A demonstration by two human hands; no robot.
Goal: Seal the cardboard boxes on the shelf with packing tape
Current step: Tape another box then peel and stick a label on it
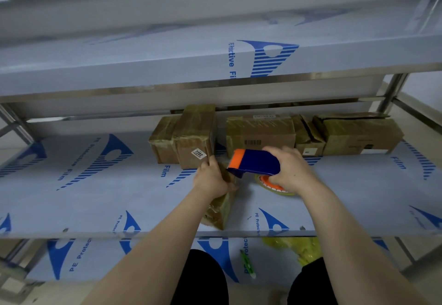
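A small tape-wrapped cardboard box lies near the front of the middle shelf. My left hand rests on its far end and grips it. My right hand holds a blue and orange tape dispenser just right of that box, its orange end pointing left; the tape roll shows below my hand. At the back of the shelf stand several more boxes: a taped pair with a white label, a box with a barcode, and a wide box at the right.
The upper shelf, covered in blue-printed protective film, overhangs the back boxes. Metal uprights stand at right and left. On the lower shelf lie a green pen-like tool and a yellow-green bag. My knees show at the bottom.
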